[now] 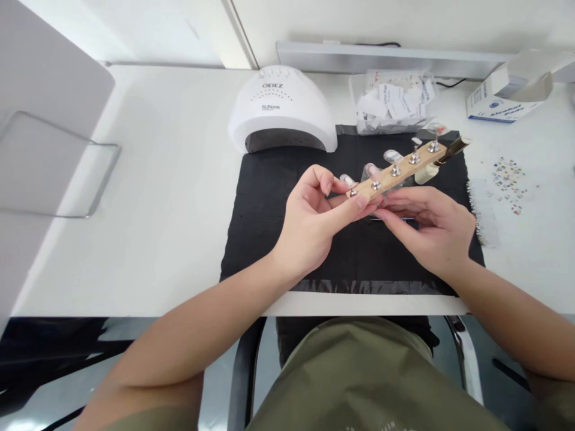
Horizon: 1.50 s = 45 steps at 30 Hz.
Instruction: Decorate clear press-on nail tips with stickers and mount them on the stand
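Bar: held steady — left hand gripping its end
Right hand: grip curled just below — whether holding anything, cannot tell

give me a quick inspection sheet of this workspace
surface: white table with a black mat on it
job's things: wooden strip with metal clips holding nail tips; small brush at its far end
hands: left hand holds the strip's near end; right hand is just below the strip, contact unclear
clutter: clear box of paper packets, opened alcohol pad box, scattered nail gems
cables: dark cable behind the table
surroundings: white nail lamp, grey panel with wire handle, white wall
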Available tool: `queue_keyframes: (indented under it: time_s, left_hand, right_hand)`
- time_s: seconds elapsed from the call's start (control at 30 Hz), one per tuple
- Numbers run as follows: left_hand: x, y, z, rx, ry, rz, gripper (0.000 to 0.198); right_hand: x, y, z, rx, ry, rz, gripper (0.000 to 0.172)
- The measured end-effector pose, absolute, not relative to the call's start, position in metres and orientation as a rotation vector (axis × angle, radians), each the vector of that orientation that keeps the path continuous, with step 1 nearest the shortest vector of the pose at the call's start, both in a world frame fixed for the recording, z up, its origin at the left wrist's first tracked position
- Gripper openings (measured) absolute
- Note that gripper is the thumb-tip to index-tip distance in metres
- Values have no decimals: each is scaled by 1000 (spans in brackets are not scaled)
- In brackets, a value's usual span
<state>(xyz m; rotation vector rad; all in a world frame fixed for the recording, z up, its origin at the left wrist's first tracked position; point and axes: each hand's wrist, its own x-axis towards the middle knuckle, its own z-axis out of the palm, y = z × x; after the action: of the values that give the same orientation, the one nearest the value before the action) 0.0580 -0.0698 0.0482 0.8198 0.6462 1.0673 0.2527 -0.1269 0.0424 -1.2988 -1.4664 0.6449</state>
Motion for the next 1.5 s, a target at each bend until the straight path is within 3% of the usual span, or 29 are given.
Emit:
queue_keyframes:
  time_s: [0.33, 0.53, 0.73, 0.93, 1.07, 1.17, 1.4, 1.5]
  left_hand:
    - [60, -73, 47, 768, 706, 1028, 57]
    - [60, -76, 49, 714, 678, 1004, 50]
    - [60, -76, 45, 719, 696, 996, 54]
    - [59, -73, 45, 711, 693, 1018, 55]
    - [60, -73, 49, 713, 723, 1023, 57]
    - [61, -74, 52, 708, 731, 1036, 54]
    - [60, -75, 52, 747, 736, 1019, 50]
    - [60, -74, 52, 750, 732, 1015, 50]
  right_hand:
    - [257, -134, 43, -1495, -1547, 408, 11]
    - [255, -132, 54, -1648, -1777, 355, 26]
    - [255, -132, 56, -1674, -1796, 413, 26]
    - [259, -133, 55, -1563, -1871, 426, 23]
    - [262, -129, 47, -1283, -1867, 205, 17]
    - [262, -126, 41, -1129, -1858, 153, 24]
    - [260, -127, 38, -1131, -1717, 430, 35]
    - [261, -126, 38, -1101, -1801, 304, 43]
